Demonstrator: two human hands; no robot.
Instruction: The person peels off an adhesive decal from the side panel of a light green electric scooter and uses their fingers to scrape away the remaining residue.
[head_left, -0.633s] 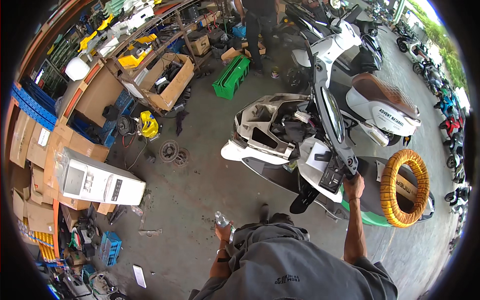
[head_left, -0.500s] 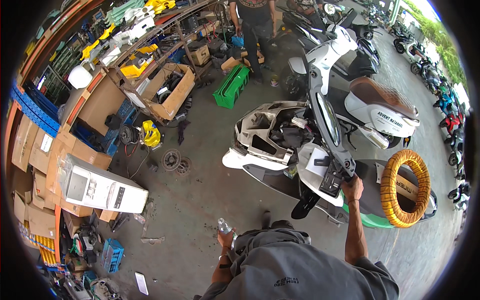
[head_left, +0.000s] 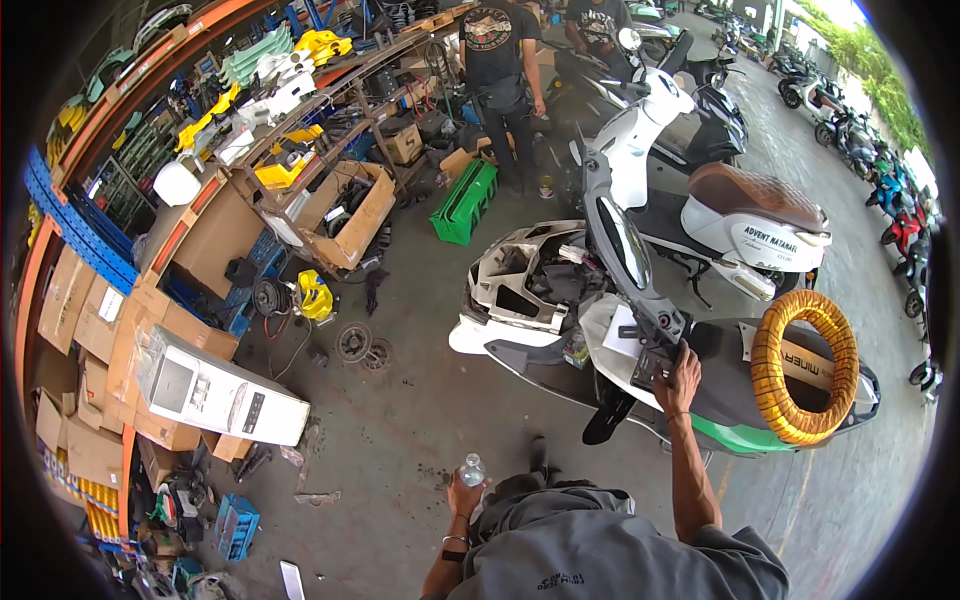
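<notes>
My left hand [head_left: 465, 496] is closed round a clear plastic bottle [head_left: 472, 467], held upright at my left side. My right arm reaches forward to a partly stripped white-and-grey scooter [head_left: 500, 340]. There my right hand [head_left: 682, 380] has its fingers apart and rests against a black part [head_left: 655, 364], just below the end of the grey handlebar cover [head_left: 625, 240]. The scooter's front panels are off, and dark parts and wiring show inside. A tyre wrapped in golden-yellow strip [head_left: 765, 400] lies on its black seat [head_left: 715, 375].
Beyond stands a white scooter with a brown seat [head_left: 745, 190]. A person in dark clothes [head_left: 500, 70] is by the cluttered shelves, near a green bag [head_left: 466, 202]. On the left are a white dispenser-like appliance [head_left: 235, 400], cardboard boxes [head_left: 65, 300] and a blue crate [head_left: 236, 526]. Discs [head_left: 354, 342] lie on the floor.
My right hand has let go of the handlebar end and shifted left onto the black part. The bottle has moved slightly right and down in view. The far person has turned and stepped.
</notes>
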